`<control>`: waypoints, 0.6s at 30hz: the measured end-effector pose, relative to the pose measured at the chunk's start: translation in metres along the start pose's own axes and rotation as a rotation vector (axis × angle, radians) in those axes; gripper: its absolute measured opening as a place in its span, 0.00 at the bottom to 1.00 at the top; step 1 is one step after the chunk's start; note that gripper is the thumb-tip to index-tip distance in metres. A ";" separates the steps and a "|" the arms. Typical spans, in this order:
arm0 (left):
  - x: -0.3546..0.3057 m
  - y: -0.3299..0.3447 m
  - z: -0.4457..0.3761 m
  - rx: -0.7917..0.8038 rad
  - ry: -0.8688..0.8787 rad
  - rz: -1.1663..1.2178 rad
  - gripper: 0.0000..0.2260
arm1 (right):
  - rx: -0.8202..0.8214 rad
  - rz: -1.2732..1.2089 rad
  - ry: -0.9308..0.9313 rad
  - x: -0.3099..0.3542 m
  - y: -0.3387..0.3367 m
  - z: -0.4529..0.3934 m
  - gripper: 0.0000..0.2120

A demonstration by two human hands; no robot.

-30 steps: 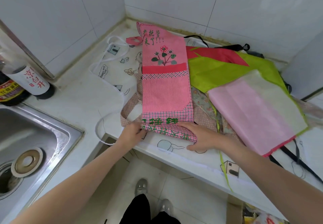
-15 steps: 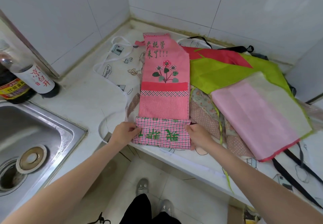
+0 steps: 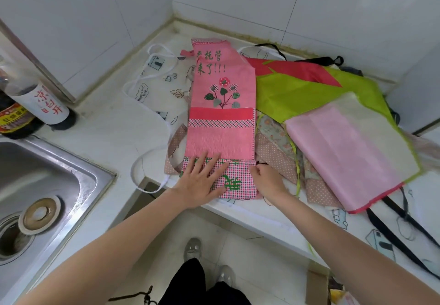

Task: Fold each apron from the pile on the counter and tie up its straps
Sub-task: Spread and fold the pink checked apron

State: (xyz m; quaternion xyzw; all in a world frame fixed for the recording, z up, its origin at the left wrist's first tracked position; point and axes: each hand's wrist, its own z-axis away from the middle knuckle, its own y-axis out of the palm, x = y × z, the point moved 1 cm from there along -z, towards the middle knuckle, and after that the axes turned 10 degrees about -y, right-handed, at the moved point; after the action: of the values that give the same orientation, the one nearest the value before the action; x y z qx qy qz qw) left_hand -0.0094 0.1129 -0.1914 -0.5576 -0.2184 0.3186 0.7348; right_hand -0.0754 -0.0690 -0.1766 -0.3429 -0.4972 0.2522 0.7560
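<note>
Left hand (image 3: pixel 198 182): lying flat, fingers spread, pressing the checked hem flap (image 3: pixel 235 178) of the pink apron (image 3: pixel 221 119).
Right hand (image 3: pixel 266 177): pinching the flap's right edge.
Advice: smoothing outward, keeping edges aligned.

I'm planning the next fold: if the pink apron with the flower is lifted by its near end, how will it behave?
The pink apron will probably flop and drape: it lies thin and flat over the pile. Its checked hem flap may unfold once the left hand stops pressing. It looks light.
</note>
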 end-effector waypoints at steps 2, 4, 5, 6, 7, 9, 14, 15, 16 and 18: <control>-0.001 0.006 -0.002 0.005 0.007 -0.025 0.38 | -0.112 0.176 -0.096 0.003 -0.011 0.011 0.14; -0.001 0.006 -0.003 0.019 -0.001 -0.037 0.37 | -0.087 0.357 -0.317 0.006 -0.013 0.018 0.26; -0.001 0.006 -0.002 0.013 0.000 -0.034 0.37 | 0.015 0.409 -0.426 0.007 -0.011 0.020 0.33; -0.002 0.008 -0.003 0.015 0.008 -0.033 0.36 | 0.135 0.463 -0.513 0.006 -0.006 0.021 0.40; -0.001 0.009 -0.004 0.011 0.016 -0.011 0.37 | 0.241 0.520 -0.562 0.003 0.001 0.020 0.46; 0.005 0.009 -0.003 0.001 0.047 0.001 0.37 | 0.376 0.555 -0.546 -0.009 0.012 0.017 0.51; 0.044 0.013 0.013 0.039 0.114 -0.029 0.43 | 0.393 0.493 -0.528 -0.026 0.013 0.013 0.52; 0.049 0.010 0.016 0.010 0.085 0.020 0.44 | 0.387 0.465 -0.533 -0.027 0.011 0.011 0.52; 0.051 0.006 0.018 0.007 0.062 0.076 0.44 | 0.390 0.439 -0.532 -0.028 0.007 0.011 0.51; 0.054 -0.001 0.020 -0.044 0.054 0.172 0.42 | 0.391 0.402 -0.541 -0.028 -0.001 0.008 0.44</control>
State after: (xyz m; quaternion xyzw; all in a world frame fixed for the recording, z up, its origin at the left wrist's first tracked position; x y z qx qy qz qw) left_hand 0.0156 0.1646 -0.1865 -0.5988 -0.1567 0.3604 0.6979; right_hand -0.0934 -0.0871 -0.1900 -0.2041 -0.5439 0.5667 0.5842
